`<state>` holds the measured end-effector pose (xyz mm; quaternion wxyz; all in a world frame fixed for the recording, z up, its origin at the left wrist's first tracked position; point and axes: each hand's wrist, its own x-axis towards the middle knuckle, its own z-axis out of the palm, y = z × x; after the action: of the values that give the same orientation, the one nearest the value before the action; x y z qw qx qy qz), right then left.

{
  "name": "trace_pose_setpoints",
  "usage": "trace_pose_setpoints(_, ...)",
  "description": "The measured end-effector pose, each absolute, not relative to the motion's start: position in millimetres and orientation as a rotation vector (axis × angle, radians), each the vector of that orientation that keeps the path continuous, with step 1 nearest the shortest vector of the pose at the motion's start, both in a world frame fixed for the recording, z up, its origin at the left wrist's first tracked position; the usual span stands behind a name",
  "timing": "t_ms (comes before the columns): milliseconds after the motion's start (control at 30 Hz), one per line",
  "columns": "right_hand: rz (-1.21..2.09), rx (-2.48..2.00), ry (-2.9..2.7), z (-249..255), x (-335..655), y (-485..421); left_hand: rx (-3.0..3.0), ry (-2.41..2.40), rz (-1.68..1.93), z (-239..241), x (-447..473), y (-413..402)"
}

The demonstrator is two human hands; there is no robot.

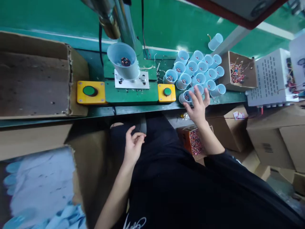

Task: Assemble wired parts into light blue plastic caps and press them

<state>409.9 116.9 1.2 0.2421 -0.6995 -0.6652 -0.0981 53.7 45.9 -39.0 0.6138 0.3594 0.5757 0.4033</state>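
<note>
My right hand [198, 106] reaches over the front of a group of light blue plastic cups, its fingers spread and holding nothing I can see. Its fingertips are by a front cup [185, 98], partly covering the one beside it; I cannot tell whether they touch. My left hand [134, 144] hovers above my lap, loosely curled with the index finger apart, and nothing shows in it. A larger-looking blue cup [124, 68] stands on the metal plate [132, 83] of a bench fixture, below a brass-coloured press head [110, 28]. Small dark coppery parts lie inside the cups.
Yellow boxes with green buttons, left [91, 92] and right [166, 93], flank the fixture. An open cardboard box [78, 70] stands at left. Beyond the cups are a box of wired parts [242, 71] and a grey vented unit [267, 76]. Below the bench is a box of small parts [195, 141].
</note>
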Motion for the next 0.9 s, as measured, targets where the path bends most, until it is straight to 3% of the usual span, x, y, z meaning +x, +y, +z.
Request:
trace_pose_setpoints(100,-0.410,-1.869,-1.740,2.5,398.4,113.1,0.976,1.443,0.944,-34.9,29.7,24.9)
trace_pose_setpoints(200,-0.419,-1.573,-1.609,-15.8,391.5,89.6,1.108,1.640,1.194,-14.7,-16.4,-4.7)
trace_pose_setpoints(300,-0.066,-1.609,-1.636,-62.4,380.6,76.1,1.257,2.003,1.331,-10.4,-90.2,-27.7)
trace_pose_setpoints(400,0.728,-1.699,-1.970,-100.3,355.2,74.9,1.136,2.507,1.016,-28.9,-184.5,-45.3)
trace_pose_setpoints(467,0.943,-1.811,-1.999,-111.3,339.4,80.0,0.837,2.673,0.472,-52.3,-238.8,-53.0)
trace_pose_setpoints(700,0.885,-2.009,-2.015,-107.1,340.1,112.0,0.527,2.531,-0.105,-129.4,-280.0,-92.6)
trace_pose_setpoints(900,0.871,-2.072,-2.027,-93.7,354.9,100.4,0.721,2.466,-0.084,-141.1,-252.2,-100.1)
